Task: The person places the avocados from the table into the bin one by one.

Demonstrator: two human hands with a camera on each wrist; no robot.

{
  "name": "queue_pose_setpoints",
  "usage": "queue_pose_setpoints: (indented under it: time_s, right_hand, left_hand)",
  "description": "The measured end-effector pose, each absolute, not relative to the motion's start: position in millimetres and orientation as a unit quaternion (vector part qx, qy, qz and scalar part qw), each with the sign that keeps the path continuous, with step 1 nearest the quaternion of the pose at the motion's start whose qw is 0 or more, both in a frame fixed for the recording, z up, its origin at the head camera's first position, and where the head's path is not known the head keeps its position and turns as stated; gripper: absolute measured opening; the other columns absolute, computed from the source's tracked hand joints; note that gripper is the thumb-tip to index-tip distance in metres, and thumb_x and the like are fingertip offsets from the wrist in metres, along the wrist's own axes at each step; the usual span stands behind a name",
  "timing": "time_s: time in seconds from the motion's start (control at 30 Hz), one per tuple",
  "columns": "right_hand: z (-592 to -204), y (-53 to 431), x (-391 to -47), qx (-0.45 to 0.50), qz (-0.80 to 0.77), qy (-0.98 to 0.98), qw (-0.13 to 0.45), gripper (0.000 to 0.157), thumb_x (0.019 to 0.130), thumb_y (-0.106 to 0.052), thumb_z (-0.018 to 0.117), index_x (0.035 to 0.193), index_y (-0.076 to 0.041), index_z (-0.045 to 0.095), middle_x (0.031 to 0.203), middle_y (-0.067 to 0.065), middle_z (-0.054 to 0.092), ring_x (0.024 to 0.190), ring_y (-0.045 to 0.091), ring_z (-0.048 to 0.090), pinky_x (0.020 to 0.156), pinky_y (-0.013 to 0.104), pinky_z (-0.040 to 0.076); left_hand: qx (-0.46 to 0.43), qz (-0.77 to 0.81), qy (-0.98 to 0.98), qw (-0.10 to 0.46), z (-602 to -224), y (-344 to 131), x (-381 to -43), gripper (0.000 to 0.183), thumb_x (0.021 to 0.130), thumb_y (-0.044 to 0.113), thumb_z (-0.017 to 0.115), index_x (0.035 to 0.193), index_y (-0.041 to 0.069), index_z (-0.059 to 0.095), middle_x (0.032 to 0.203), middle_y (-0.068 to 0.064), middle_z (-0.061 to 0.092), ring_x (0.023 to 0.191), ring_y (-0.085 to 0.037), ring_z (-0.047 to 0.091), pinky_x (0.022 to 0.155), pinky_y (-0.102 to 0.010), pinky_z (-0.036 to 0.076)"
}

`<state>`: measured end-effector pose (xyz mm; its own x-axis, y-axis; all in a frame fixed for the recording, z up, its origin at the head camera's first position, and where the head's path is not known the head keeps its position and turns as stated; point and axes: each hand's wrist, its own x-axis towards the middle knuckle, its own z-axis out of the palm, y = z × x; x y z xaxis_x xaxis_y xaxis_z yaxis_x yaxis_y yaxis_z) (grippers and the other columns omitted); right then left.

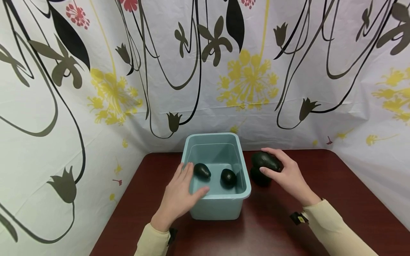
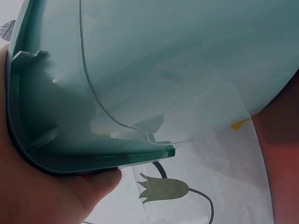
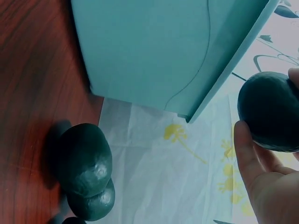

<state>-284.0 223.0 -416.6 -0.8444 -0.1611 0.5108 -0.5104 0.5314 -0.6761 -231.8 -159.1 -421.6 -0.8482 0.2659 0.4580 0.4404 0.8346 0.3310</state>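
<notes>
Dark green, glossy skin: held avocado (image 1: 265, 160) is up off the table, just right of the bin, over other avocados lying there. Long axis runs roughly left to right, far-left end to near-right end; can't tell which end is the stem. Right hand (image 1: 289, 174) pinches it, thumb on the near side, fingers over the far side, likely because that spans the narrower girth and suits a smooth skin.

Below, a table avocado (image 3: 84, 161) touches a second one (image 3: 92, 200); part of a third shows at the right wrist view's edge. Grouped beside the bin, probably to be within the right hand's reach.

Light blue plastic bin (image 1: 216, 209) stands upright, long side near to far. Inside: left avocado (image 1: 202, 171), axis slanting far-left to near-right, and right avocado (image 1: 228, 178), rounder from here, axis unclear. They lie apart.

Left hand (image 1: 179, 197) rests at the bin's near-left rim, fingers fairly straight and close, thumb spread away; seems to steady it. Reddish-brown table (image 1: 262, 227) beneath, flower-print cloth (image 1: 205, 106) behind.
</notes>
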Motion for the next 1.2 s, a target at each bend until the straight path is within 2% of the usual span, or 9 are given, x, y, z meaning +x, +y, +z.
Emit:
queue_pose_setpoints:
  time_s: [0.43,0.57,0.77,1.0,1.2]
  right_hand:
    - [-405,209,-296,0.202,0.458,-0.845,0.189,0.062,0.090,-0.039,0.077,0.145,-0.045,0.049,0.138,-0.015,0.052,0.110,0.009,0.057,0.082,0.031,0.052]
    - [-396,201,-292,0.207,0.467,-0.840,0.183,0.061,0.091,-0.035,0.077,0.146,-0.039,0.050,0.142,-0.011,0.051,0.112,0.011,0.058,0.082,0.030,0.052]
    - [-376,185,-277,0.224,0.481,-0.831,0.168,0.059,0.092,-0.028,0.076,0.146,-0.031,0.051,0.139,-0.005,0.054,0.105,0.011,0.060,0.079,0.030,0.055]
    - [-365,174,-279,0.225,0.480,-0.834,0.151,0.059,0.092,-0.032,0.076,0.145,-0.033,0.051,0.142,-0.007,0.051,0.109,0.007,0.058,0.083,0.034,0.054]
    - [-377,173,-301,0.227,0.479,-0.839,0.125,0.059,0.090,-0.039,0.077,0.143,-0.039,0.051,0.140,-0.010,0.052,0.108,0.012,0.059,0.083,0.043,0.053]
  left_hand:
    - [-0.189,-0.218,-0.935,0.208,-420,-159,-232,0.100,0.089,0.078,0.049,0.155,0.003,0.038,0.160,-0.010,0.036,0.150,-0.031,0.023,0.102,-0.056,0.044]
    - [-0.188,-0.218,-0.935,0.209,-420,-158,-231,0.100,0.089,0.078,0.048,0.156,0.004,0.037,0.160,-0.009,0.035,0.150,-0.031,0.023,0.102,-0.056,0.044]
    - [-0.187,-0.223,-0.934,0.206,-421,-158,-231,0.100,0.089,0.079,0.049,0.157,0.006,0.035,0.160,-0.008,0.034,0.151,-0.030,0.022,0.101,-0.056,0.045]
    - [-0.190,-0.220,-0.934,0.208,-419,-159,-231,0.100,0.089,0.078,0.049,0.156,0.005,0.035,0.160,-0.010,0.035,0.150,-0.031,0.023,0.101,-0.056,0.045]
    - [-0.184,-0.230,-0.935,0.199,-420,-159,-230,0.100,0.089,0.078,0.049,0.157,0.007,0.035,0.161,-0.008,0.034,0.151,-0.029,0.023,0.101,-0.057,0.045]
